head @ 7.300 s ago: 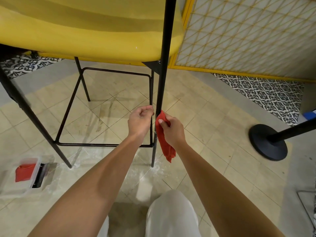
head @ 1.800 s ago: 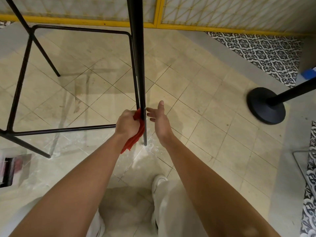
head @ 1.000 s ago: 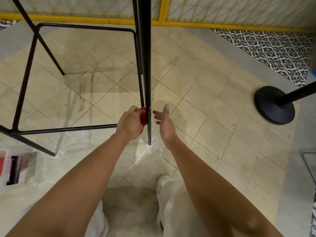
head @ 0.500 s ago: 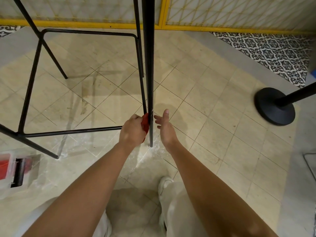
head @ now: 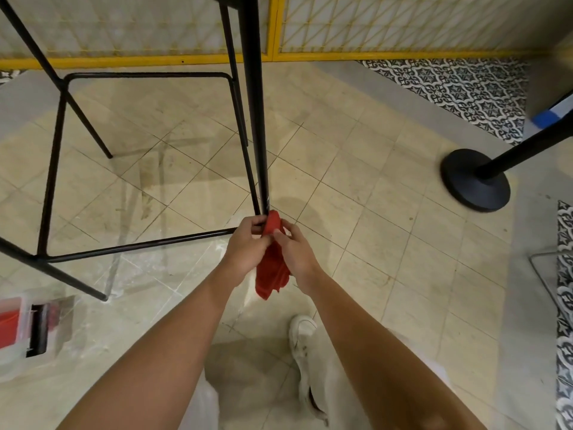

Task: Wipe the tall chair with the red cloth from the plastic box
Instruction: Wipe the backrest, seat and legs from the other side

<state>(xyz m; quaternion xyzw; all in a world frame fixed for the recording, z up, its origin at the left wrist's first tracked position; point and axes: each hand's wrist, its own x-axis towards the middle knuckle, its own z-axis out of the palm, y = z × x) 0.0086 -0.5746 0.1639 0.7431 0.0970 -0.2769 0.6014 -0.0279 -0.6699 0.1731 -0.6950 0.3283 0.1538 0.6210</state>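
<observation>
The tall chair shows only its black metal frame; its near leg [head: 255,113] runs straight down the middle of the view, with a footrest bar [head: 139,243] going off to the left. The red cloth [head: 273,268] is wrapped around the foot of that leg and hangs down below my hands. My left hand [head: 248,246] grips the cloth from the left, with its fingers also around the leg. My right hand [head: 296,246] pinches the cloth from the right. The clear plastic box [head: 28,324] lies on the floor at the far left, with something red inside.
The floor is beige tile with white dust around the chair feet. A black stanchion base [head: 476,181] stands at right. A yellow-framed lattice panel [head: 387,26] runs along the back. My white shoe [head: 302,333] is just below the cloth. A thin metal frame [head: 545,274] sits at the right edge.
My right hand, open beside the leg half a second ago, has closed onto the cloth. More cloth now hangs below both hands. Both hands have stayed at the leg's foot.
</observation>
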